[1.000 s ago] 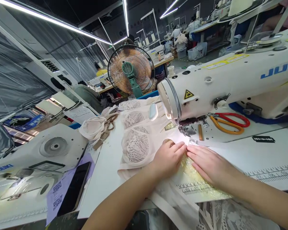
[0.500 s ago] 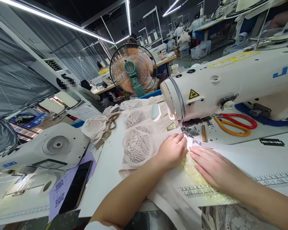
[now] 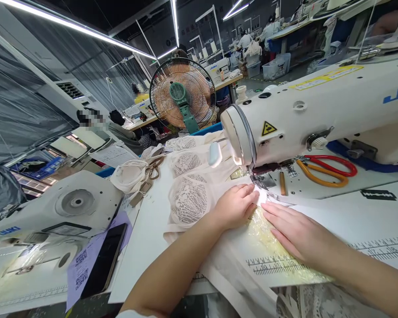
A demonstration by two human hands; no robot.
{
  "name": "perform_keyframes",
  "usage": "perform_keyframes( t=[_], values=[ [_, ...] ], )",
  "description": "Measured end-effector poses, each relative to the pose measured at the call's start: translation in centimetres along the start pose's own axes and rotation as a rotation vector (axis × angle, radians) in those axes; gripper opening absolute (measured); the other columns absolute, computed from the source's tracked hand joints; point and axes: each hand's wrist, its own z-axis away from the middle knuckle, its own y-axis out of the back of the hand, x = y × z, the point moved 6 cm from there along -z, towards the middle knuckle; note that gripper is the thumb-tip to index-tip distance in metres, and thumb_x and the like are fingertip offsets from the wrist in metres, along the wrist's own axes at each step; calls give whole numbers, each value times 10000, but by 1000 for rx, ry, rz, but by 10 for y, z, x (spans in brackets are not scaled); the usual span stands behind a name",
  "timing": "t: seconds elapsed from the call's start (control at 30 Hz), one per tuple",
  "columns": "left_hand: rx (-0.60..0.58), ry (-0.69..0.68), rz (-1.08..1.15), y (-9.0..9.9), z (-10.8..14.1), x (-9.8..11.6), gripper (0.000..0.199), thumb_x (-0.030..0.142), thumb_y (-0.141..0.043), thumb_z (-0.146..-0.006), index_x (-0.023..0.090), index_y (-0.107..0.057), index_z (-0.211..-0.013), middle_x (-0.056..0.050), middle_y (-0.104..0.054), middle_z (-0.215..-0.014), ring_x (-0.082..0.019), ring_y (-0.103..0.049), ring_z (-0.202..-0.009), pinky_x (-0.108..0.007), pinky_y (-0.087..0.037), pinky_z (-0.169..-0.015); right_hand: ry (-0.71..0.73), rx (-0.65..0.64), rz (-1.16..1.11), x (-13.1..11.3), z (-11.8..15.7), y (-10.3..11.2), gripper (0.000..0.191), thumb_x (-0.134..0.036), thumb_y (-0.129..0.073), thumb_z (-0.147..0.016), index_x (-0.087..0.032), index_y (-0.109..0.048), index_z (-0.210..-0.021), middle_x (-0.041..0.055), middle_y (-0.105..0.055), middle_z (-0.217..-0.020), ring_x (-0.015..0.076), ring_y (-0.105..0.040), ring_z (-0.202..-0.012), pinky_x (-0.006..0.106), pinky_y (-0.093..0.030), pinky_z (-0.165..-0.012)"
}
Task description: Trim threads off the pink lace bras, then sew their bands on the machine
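Lace garment [image 3: 190,201] is on the table [image 3: 144,251], left of the machine [image 3: 281,126]. Lace panels run away in a row – can't tell if one piece or several. Pale fabric [image 3: 234,274] drops over the near table edge below the left forearm; the join to the lace is hidden.

Left hand [image 3: 237,202]: fingers curled over white cloth [image 3: 261,197] just beside the foot [image 3: 260,180]. Thumb grip is hidden, can't tell if they pinch. Right hand [image 3: 296,227]: fingers stretched out flat, tips at the cloth's near edge, not clenched on anything.

Handling, my read: very light, limp, soft. Lace likely stretches and snags; plain parts should lie flatter. Clear film [image 3: 263,229] on the table looks slick, so cloth probably slides easily there. Overhanging part may drag a bit.

Hold: flat fingertip pressure on plain cloth near the edge, one hand each side – keep off the open lace and clear of the foot. Scissors [image 3: 328,171] and blade [image 3: 378,194] sit to the right, well apart from the fabric.
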Motion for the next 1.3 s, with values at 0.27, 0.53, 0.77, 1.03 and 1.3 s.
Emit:
perform_keyframes(
  t=[0.27,0.53,0.77,1.03,1.3],
  values=[
    [43,-37,-209,10,0,0,311,272,-395,-913,168,-585,-1136,-119,-584,-1248,-269,-517,-1149,-476,-411,-960,-16,-45,54,1,-3,-6,381,-182,-367,-898,-79,-577,-1199,155,-592,-1255,271,-534,-1169,460,-461,-958],
    [69,9,-178,11,11,33,343,170,-403,-880,86,-539,-1183,-103,-650,-1113,-190,-547,-777,-334,-464,-725,-45,-15,-19,2,-10,0,350,-186,-383,-879,-85,-616,-1120,155,-644,-1171,267,-578,-1111,442,-482,-938],
    [21,21,-144,10,14,25,292,208,-412,-893,153,-569,-1133,-84,-622,-1144,-211,-526,-854,-349,-472,-743,-44,2,-76,6,-10,9,331,-154,-376,-874,-93,-652,-1047,142,-674,-1118,260,-618,-1051,417,-542,-858],
    [36,-49,-82,14,10,22,267,185,-375,-913,144,-582,-1076,-95,-631,-1077,-189,-530,-822,-379,-440,-843,-88,-18,-134,10,-7,5,313,-161,-396,-875,-102,-658,-1036,144,-671,-1124,273,-602,-1078,449,-532,-886],
    [79,-37,-93,16,6,8,265,217,-392,-910,138,-595,-1062,-99,-634,-1084,-216,-516,-877,-386,-445,-863,-109,-41,-145,12,-6,4,317,-162,-394,-871,-104,-656,-1039,140,-661,-1146,273,-600,-1081,459,-534,-883]
  ],
)
